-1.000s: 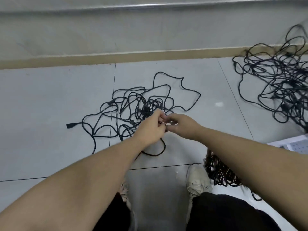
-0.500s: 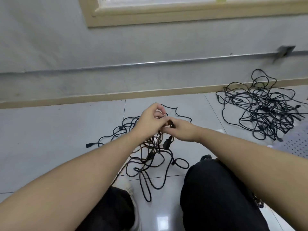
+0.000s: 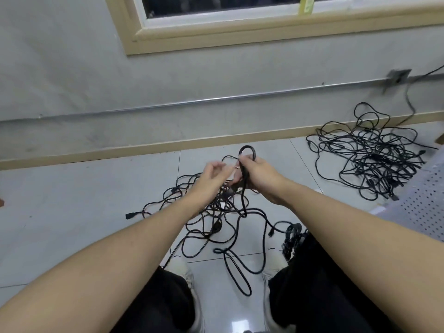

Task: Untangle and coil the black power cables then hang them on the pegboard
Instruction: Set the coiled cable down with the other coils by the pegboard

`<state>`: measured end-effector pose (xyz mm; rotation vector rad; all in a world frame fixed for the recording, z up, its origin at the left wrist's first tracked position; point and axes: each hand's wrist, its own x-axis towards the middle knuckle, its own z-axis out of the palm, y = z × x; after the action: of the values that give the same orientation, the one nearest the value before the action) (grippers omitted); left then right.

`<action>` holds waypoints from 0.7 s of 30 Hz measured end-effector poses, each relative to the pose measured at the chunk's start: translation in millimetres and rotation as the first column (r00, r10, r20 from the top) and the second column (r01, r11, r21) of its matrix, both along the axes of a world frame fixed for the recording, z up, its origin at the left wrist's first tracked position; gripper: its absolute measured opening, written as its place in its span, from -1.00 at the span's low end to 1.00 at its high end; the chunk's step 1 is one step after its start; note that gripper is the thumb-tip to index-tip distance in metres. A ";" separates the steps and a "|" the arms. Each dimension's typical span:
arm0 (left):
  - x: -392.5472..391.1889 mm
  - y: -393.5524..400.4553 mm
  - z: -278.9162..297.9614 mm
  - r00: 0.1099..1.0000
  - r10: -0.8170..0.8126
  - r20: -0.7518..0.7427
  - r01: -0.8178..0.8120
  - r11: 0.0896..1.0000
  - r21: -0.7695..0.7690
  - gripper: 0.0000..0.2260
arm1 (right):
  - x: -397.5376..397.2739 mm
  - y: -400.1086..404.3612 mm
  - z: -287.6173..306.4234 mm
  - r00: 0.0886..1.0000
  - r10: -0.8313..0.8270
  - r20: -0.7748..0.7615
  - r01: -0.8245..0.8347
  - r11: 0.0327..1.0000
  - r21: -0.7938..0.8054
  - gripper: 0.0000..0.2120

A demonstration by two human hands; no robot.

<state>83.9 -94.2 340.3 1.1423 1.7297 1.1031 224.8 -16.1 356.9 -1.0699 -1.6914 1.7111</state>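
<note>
1. Right then, I saw my right hand [image 3: 260, 175] gripping a doubled-over black cable [image 3: 244, 188], fingers [image 3: 249, 162] curled round it, with a small loop [image 3: 247, 151] standing up above the fist.
2. From that grip the cable ran roughly straight down toward the floor [image 3: 72, 200], so its held stretch was near vertical before it fed into the tangle.
3. My left hand [image 3: 212, 175] was just beside the right, fingers loosely curled; I could not tell whether they pinched a strand or held nothing.
4. Below both hands lay the near tangle of cables [image 3: 211, 219], partly lifted, spreading across the tiles between my shoes, with one long narrow loop [image 3: 236, 272] pointing toward me.
5. One black plug [image 3: 131, 215] lay at the tangle's left end, pointing left.
6. A second tangled heap [image 3: 374, 159] sat well apart to the right, near the skirting.
7. A coiled bundle [image 3: 292, 239] rested by my right knee.
8. A perforated white board [image 3: 422, 195] lay at the right edge, next to the far heap; nothing hung on it.
</note>
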 end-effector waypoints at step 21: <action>-52.7 15.3 -45.2 0.562 -0.421 -0.712 0.310 0.905 -0.290 -0.74 | 12.2 43.5 -28.7 0.965 -0.010 0.264 -0.016 0.995 0.097 -0.82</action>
<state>31.2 -78.9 295.1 1.9622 1.9728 0.1946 237.0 27.4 328.2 -1.2963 -1.9173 1.5224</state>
